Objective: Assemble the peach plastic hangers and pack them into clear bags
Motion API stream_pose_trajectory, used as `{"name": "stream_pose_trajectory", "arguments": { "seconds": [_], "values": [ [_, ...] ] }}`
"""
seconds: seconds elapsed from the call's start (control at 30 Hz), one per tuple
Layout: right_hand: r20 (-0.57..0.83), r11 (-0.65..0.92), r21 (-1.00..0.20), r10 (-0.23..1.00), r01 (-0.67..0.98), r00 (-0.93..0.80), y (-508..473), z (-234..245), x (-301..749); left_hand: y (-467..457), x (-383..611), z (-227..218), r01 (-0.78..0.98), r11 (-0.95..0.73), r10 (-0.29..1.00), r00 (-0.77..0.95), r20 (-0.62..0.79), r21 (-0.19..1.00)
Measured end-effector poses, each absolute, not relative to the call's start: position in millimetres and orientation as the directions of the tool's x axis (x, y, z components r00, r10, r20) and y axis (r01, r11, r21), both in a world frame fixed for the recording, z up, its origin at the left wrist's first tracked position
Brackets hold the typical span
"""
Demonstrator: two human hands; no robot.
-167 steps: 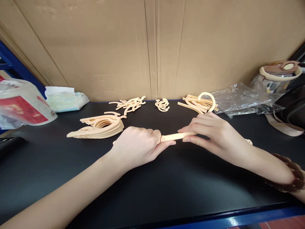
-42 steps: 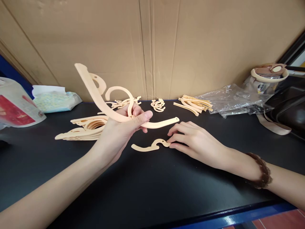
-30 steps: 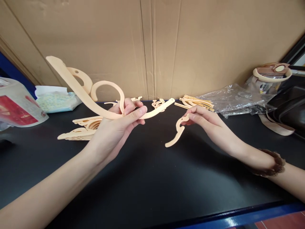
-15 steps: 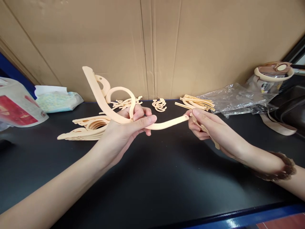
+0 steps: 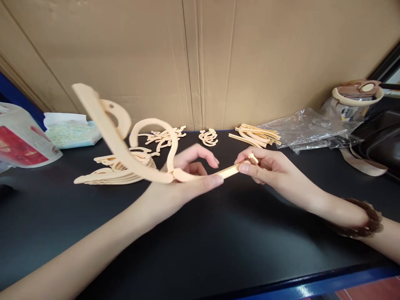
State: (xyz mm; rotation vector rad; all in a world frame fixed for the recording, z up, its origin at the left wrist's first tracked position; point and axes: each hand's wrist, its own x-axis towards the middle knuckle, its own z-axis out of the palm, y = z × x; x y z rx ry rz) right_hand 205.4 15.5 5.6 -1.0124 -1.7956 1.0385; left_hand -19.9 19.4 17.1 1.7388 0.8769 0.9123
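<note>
What looks like a beige plastic folding clothes hanger (image 5: 108, 127) lies across my left hand (image 5: 184, 179). Its thick curved arm and rounded loop rise up to the left. The left thumb runs along the hanger's thin arm, while the fingers curl loosely behind, apart from the thumb tip. At the far end of that thin arm, my right hand (image 5: 265, 171) pinches with thumb and forefinger. A small beige plastic piece (image 5: 252, 158) pokes out above its fingertips; most of it is hidden, and I cannot tell whether it is joined to the arm.
On the black table (image 5: 200, 250), stacked hanger parts (image 5: 109, 175) lie left. Farther back are small loose pieces (image 5: 162, 136), curved hooks (image 5: 208, 136), long strips (image 5: 258, 135) and clear plastic bags (image 5: 309, 129). A tissue pack (image 5: 71, 133) and white tub (image 5: 25, 137) stand left, a cup (image 5: 356, 98) right.
The hanger has swung lower and left, nearer the camera. My left fingers have loosened and lifted off. My right hand has turned, and its small piece now shows above the fingertips.
</note>
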Motion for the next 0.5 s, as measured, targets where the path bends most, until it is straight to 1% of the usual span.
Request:
{"name": "stream_pose_trajectory", "arguments": {
  "seconds": [0.07,0.13,0.23,0.37,0.43,0.5],
  "values": [
    [0.262,0.376,-0.888,0.887,0.265,-0.381,12.5,6.1,204.2,17.3,-17.2,13.5,0.215,-0.281,0.829,0.545,0.124,0.935],
    [0.269,0.402,-0.869,0.873,0.288,-0.407,10.0,5.9,203.6,15.0,-14.7,11.7,0.226,-0.297,0.809,0.576,0.118,0.928],
    [0.257,0.415,-0.859,0.856,0.301,-0.448,8.1,4.9,204.2,12.4,-13.2,12.1,0.239,-0.326,0.795,0.593,0.128,0.915],
    [0.229,0.430,-0.828,0.846,0.361,-0.481,7.4,3.9,206.2,10.6,-14.7,13.3,0.312,-0.313,0.803,0.592,0.074,0.897],
    [0.243,0.456,-0.798,0.841,0.394,-0.483,7.8,3.8,207.2,10.3,-15.3,13.5,0.359,-0.291,0.818,0.574,0.036,0.887],
    [0.280,0.462,-0.808,0.847,0.365,-0.452,9.2,3.7,208.2,10.4,-15.7,13.9,0.397,-0.282,0.827,0.562,0.012,0.874]
  ]
}}
